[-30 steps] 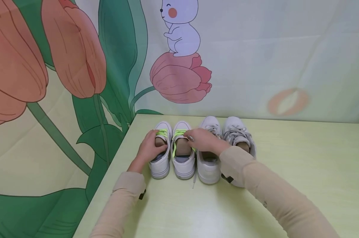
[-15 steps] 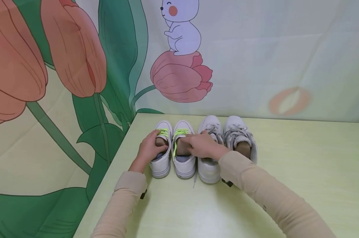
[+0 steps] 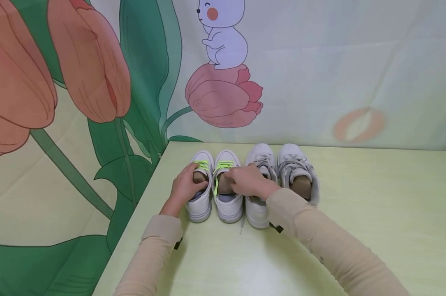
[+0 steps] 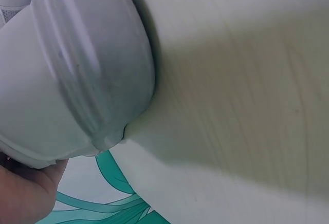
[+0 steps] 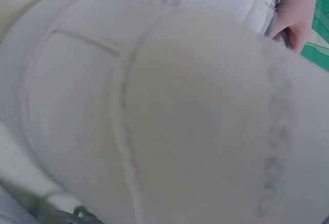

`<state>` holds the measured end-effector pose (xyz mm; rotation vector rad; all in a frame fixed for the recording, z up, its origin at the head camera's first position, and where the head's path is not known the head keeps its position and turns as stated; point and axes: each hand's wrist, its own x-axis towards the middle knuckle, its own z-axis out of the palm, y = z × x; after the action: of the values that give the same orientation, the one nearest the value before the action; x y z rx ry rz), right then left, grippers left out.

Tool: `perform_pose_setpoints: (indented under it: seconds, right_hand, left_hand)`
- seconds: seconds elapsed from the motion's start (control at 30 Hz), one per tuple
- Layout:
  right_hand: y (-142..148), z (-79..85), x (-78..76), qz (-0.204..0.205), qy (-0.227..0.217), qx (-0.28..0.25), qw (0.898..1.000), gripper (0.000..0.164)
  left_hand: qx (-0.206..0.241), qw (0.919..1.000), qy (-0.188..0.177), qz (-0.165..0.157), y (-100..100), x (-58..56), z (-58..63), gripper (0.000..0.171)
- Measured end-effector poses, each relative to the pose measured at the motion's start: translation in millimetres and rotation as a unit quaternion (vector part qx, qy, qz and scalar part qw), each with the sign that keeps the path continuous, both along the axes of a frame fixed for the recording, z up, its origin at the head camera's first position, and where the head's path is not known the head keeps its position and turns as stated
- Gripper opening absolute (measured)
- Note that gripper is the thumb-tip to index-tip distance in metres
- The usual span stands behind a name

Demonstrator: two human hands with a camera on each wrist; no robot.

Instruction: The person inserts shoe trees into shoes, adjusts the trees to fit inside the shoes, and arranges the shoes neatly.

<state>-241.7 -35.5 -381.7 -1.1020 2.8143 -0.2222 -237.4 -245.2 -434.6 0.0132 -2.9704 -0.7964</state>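
Observation:
Two white sneakers with neon-yellow laces stand side by side, heels toward me, in the head view. My left hand [image 3: 184, 184] grips the leftmost sneaker [image 3: 199, 210] at its collar, thumb inside the opening and fingers over the outer side. My right hand [image 3: 247, 181] holds the right collar of the second sneaker [image 3: 229, 211], fingertips in its opening. That hand partly covers a larger white sneaker [image 3: 257, 214] with grey laces. The left wrist view shows a sneaker heel [image 4: 97, 64] beside my thumb. In the right wrist view, a big white heel [image 5: 200, 116] hides my right hand.
A fourth white sneaker [image 3: 298, 176] with grey laces stands at the right end of the row, a brown insert in its opening. The shoes stand on a pale yellow-green table [image 3: 374, 197]. Behind it hangs a tulip-printed backdrop [image 3: 304, 82]. A loose lace tip [image 3: 241, 226] trails on the table.
My right hand has shifted slightly from the yellow laces down to the second sneaker's collar, and my right sleeve has moved a little left. The left hand keeps its grip.

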Motion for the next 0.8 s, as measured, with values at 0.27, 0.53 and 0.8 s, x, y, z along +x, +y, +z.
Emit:
perform_pose_setpoints:
  seconds: [0.27,0.53,0.8]
  right_hand:
    - [-1.7,-1.5,1.9,-0.006,-0.006,-0.013,1.0,0.039]
    - [2.5,-8.7,0.6,-0.019,-0.007,-0.057,0.998,0.039]
    - [10.2,-10.9,-0.4,0.003,0.0,-0.066,0.998,0.04]
  left_hand:
    - [-0.005,0.9998,-0.006,0.016,-1.4,2.2,0.3,0.064]
    - [0.037,0.9992,-0.01,0.004,-2.8,1.1,-3.7,0.064]
    - [0.1,0.9947,0.004,-0.022,-2.7,4.2,-1.3,0.06]
